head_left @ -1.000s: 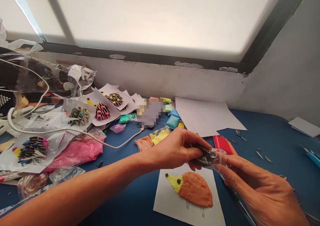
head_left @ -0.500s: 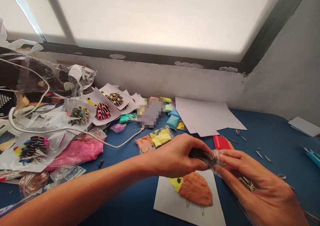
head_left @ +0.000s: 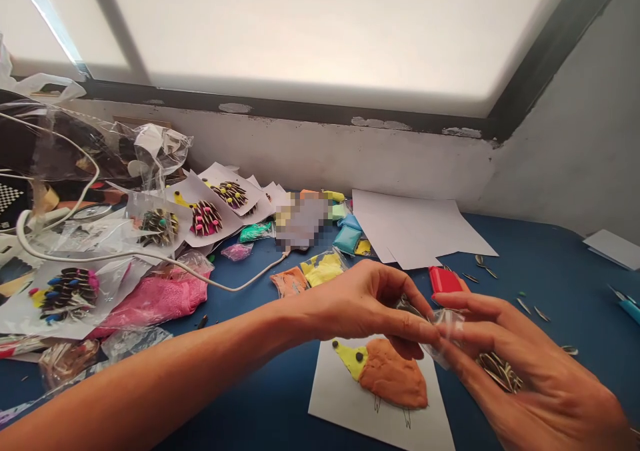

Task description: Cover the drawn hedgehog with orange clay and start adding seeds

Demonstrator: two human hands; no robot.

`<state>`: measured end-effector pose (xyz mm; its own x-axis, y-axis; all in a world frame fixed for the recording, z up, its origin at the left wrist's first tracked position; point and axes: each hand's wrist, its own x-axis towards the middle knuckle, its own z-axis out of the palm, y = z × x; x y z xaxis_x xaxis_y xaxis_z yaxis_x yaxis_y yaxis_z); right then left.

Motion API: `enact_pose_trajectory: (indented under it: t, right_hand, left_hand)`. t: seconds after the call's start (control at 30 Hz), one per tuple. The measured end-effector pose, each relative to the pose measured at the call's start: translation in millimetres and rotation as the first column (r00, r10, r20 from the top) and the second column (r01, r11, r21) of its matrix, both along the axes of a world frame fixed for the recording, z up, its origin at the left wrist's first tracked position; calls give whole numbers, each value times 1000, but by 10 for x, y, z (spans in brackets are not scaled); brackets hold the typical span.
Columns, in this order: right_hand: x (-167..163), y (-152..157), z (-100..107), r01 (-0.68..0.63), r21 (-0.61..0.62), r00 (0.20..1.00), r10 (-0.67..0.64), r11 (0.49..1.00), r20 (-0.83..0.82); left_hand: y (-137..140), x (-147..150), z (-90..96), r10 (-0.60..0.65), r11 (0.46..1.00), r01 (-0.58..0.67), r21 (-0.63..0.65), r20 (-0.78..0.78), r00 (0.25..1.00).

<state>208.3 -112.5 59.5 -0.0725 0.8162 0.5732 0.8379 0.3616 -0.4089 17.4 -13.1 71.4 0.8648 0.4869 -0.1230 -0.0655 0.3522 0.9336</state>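
Both hands grip a small clear plastic bag [head_left: 450, 326] with something dark in it, probably black clay. My left hand [head_left: 370, 304] is closed round the dark end, hiding most of it. Fingers of my right hand [head_left: 520, 351] pinch the crinkled clear end. Under them lies white paper [head_left: 345, 401] bearing a hedgehog picture: an orange clay body [head_left: 393, 374], a yellow clay head [head_left: 350, 358] with black clay dots for nose and eye, and pencilled legs. A pile of striped sunflower seeds [head_left: 500, 371] shows beneath my right hand.
Finished seed hedgehogs on paper [head_left: 205, 218] and a pink cloth [head_left: 150, 304] crowd the left. A white cable [head_left: 240, 291] runs to a blurred device [head_left: 303, 221]. Clay packets [head_left: 323, 269], a red packet [head_left: 445, 280], white sheets [head_left: 415, 228] and loose seeds [head_left: 540, 313] lie beyond my hands.
My right hand has shifted slightly right and down. My left fingers have moved over the bag, covering more of the dark part. More of the yellow head now shows.
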Motion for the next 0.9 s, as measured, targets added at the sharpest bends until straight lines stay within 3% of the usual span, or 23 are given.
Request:
enact_pose_trajectory:
  t: [0.2, 0.6, 0.77, 0.9]
  right_hand:
    - [25, -5, -28, -20, 86, 998, 14, 996, 62]
    - [-116, 21, -54, 18, 144, 997, -28, 989, 66]
    - [-178, 31, -60, 49, 76, 997, -53, 996, 48]
    - [-183, 28, -33, 145, -15, 987, -146, 989, -74]
  left_hand:
    - [-36, 36, -39, 85, 996, -85, -4, 21, 996]
    - [-107, 106, -91, 246, 968, -246, 46, 10, 969]
    - [-162, 136, -92, 309, 937, -305, 170, -1, 951]
    - [-110, 123, -55, 319, 940, -311, 142, -31, 947]
